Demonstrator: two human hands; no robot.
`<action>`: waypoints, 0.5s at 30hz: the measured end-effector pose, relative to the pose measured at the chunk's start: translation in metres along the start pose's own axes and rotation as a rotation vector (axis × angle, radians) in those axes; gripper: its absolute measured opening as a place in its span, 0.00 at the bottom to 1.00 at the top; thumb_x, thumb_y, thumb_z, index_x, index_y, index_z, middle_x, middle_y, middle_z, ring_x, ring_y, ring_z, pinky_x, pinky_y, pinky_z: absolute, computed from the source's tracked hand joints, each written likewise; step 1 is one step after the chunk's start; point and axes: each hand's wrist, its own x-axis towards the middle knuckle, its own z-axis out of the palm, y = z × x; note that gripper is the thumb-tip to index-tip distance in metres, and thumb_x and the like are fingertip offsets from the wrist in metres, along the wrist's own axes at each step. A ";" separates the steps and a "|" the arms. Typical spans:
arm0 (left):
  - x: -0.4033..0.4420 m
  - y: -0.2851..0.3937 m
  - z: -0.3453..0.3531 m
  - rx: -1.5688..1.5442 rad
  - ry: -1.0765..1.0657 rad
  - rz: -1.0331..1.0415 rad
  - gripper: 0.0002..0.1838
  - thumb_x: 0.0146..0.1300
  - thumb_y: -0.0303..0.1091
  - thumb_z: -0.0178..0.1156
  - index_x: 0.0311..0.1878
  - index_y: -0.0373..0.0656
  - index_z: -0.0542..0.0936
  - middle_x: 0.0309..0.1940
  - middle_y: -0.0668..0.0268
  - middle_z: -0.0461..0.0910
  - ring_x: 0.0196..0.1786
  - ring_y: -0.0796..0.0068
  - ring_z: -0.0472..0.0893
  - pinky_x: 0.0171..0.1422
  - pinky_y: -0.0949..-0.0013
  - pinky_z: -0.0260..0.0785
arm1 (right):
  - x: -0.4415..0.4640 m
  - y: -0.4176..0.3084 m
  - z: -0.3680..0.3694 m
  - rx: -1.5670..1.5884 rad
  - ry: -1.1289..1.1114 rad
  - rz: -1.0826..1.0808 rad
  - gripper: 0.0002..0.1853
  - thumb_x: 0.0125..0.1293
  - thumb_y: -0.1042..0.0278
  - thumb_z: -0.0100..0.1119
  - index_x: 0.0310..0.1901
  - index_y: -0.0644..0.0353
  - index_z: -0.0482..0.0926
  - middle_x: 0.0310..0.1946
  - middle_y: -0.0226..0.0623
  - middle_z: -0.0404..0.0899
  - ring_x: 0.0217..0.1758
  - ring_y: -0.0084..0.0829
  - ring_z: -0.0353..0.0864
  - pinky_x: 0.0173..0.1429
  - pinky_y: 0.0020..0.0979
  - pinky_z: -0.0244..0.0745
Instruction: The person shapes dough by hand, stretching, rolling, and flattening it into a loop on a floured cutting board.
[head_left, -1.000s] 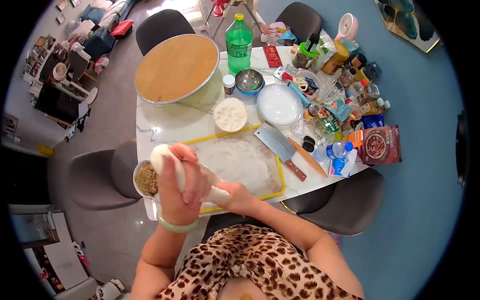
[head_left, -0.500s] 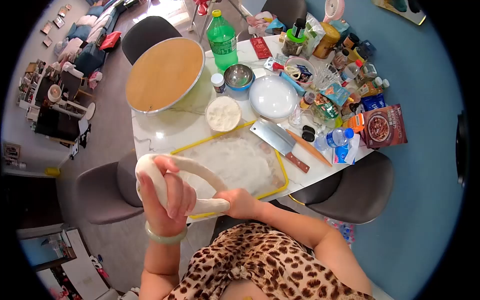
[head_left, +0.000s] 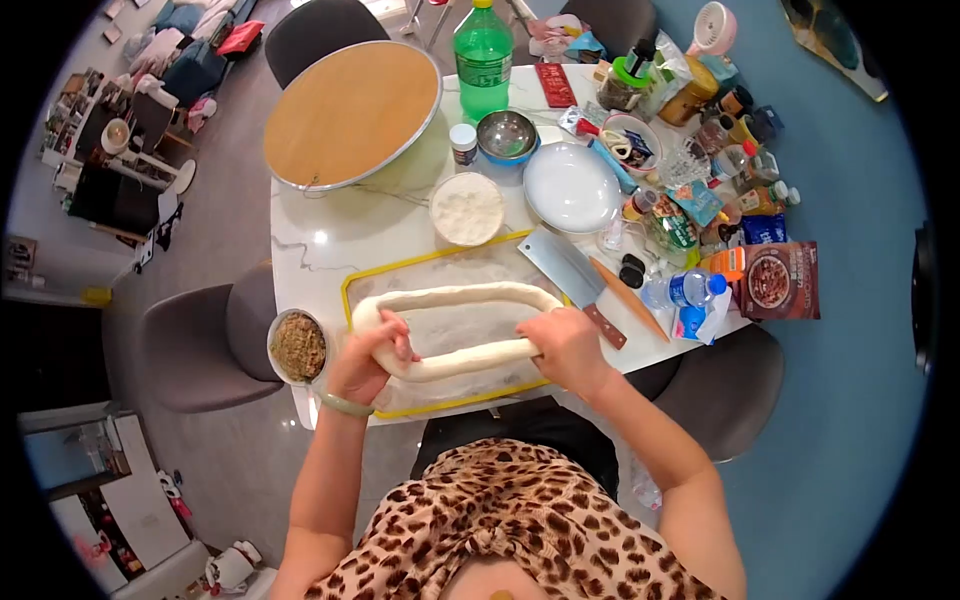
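Observation:
A long loop of white dough [head_left: 460, 360] stretches between my two hands, above a floured mat with a yellow rim [head_left: 385, 411]. My left hand [head_left: 372, 352] has its fingers wrapped round the loop's left end. At the right end my right hand [head_left: 566, 348] is closed on the dough. A bowl of brown filling [head_left: 299, 346] stands beside my left hand. Beyond the mat is a bowl of white flour [head_left: 467, 209]. The cleaver [head_left: 563, 266] lies across the mat's right edge, next to a wooden rolling pin [head_left: 628, 298].
A large round wooden board [head_left: 352, 115] covers the table's back left. Behind the flour stand a small jar [head_left: 463, 144], a metal bowl [head_left: 507, 136], a white plate [head_left: 572, 188] and a green bottle [head_left: 483, 62]. Bottles, jars and packets crowd the right side, with a water bottle [head_left: 684, 290] in front.
Both hands have moved apart and the dough loop is now drawn out long and level over the mat. My left hand has come down from its raised position. The view has shifted.

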 end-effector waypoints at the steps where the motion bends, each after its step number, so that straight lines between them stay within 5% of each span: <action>1: -0.001 -0.012 -0.025 0.132 0.139 -0.113 0.13 0.62 0.37 0.56 0.45 0.40 0.73 0.25 0.66 0.73 0.28 0.73 0.74 0.41 0.67 0.69 | -0.004 -0.005 0.006 -0.016 -0.076 0.044 0.12 0.45 0.75 0.59 0.35 0.56 0.78 0.28 0.33 0.77 0.39 0.38 0.78 0.49 0.40 0.71; 3: -0.004 -0.044 -0.054 0.255 0.281 -0.227 0.14 0.59 0.33 0.59 0.47 0.40 0.73 0.31 0.64 0.76 0.34 0.71 0.77 0.46 0.64 0.70 | -0.023 0.004 0.047 -0.069 -0.123 0.016 0.13 0.45 0.75 0.59 0.37 0.57 0.78 0.33 0.34 0.77 0.44 0.38 0.76 0.53 0.43 0.69; 4: -0.006 -0.064 -0.059 0.430 0.619 -0.199 0.17 0.57 0.31 0.60 0.49 0.39 0.73 0.38 0.61 0.76 0.41 0.69 0.76 0.49 0.63 0.69 | -0.033 0.011 0.067 -0.123 -0.162 -0.008 0.15 0.45 0.76 0.58 0.39 0.57 0.77 0.38 0.36 0.77 0.49 0.38 0.75 0.56 0.46 0.68; 5: -0.009 -0.074 -0.066 0.519 0.790 -0.180 0.18 0.55 0.29 0.61 0.50 0.38 0.72 0.41 0.59 0.75 0.44 0.68 0.76 0.51 0.62 0.68 | -0.041 0.012 0.077 -0.123 -0.208 0.003 0.18 0.46 0.77 0.57 0.43 0.59 0.77 0.48 0.39 0.75 0.57 0.39 0.71 0.60 0.52 0.65; 6: -0.012 -0.081 -0.068 0.603 0.965 -0.171 0.20 0.54 0.28 0.62 0.51 0.38 0.72 0.44 0.58 0.75 0.48 0.67 0.75 0.53 0.62 0.67 | -0.037 0.012 0.074 -0.119 -0.214 0.000 0.18 0.46 0.77 0.57 0.43 0.59 0.77 0.48 0.39 0.75 0.57 0.39 0.71 0.60 0.52 0.65; 7: -0.020 -0.087 -0.071 0.889 0.951 0.037 0.22 0.52 0.27 0.62 0.52 0.37 0.72 0.45 0.58 0.75 0.49 0.64 0.75 0.54 0.61 0.67 | -0.035 0.011 0.070 -0.057 -0.190 0.047 0.18 0.47 0.76 0.56 0.44 0.60 0.77 0.49 0.40 0.75 0.56 0.40 0.72 0.59 0.50 0.66; 10: -0.032 -0.091 -0.061 1.361 0.829 0.233 0.24 0.49 0.25 0.61 0.53 0.38 0.72 0.48 0.54 0.75 0.52 0.55 0.73 0.59 0.59 0.64 | -0.029 0.011 0.063 0.042 -0.177 0.060 0.18 0.50 0.76 0.54 0.46 0.63 0.76 0.50 0.43 0.76 0.55 0.42 0.74 0.58 0.45 0.69; 11: -0.033 -0.097 -0.058 1.483 0.627 0.284 0.23 0.50 0.25 0.60 0.53 0.38 0.72 0.50 0.52 0.74 0.54 0.54 0.72 0.59 0.58 0.64 | -0.026 0.012 0.063 0.081 -0.179 0.032 0.18 0.51 0.76 0.52 0.47 0.64 0.76 0.51 0.45 0.76 0.54 0.44 0.75 0.58 0.43 0.70; 15: -0.032 -0.136 -0.033 1.658 0.238 0.393 0.23 0.53 0.23 0.56 0.55 0.36 0.71 0.53 0.50 0.72 0.58 0.50 0.70 0.61 0.56 0.63 | -0.020 -0.023 0.084 0.165 -0.231 -0.052 0.19 0.56 0.75 0.50 0.51 0.69 0.73 0.53 0.51 0.74 0.56 0.46 0.74 0.60 0.40 0.69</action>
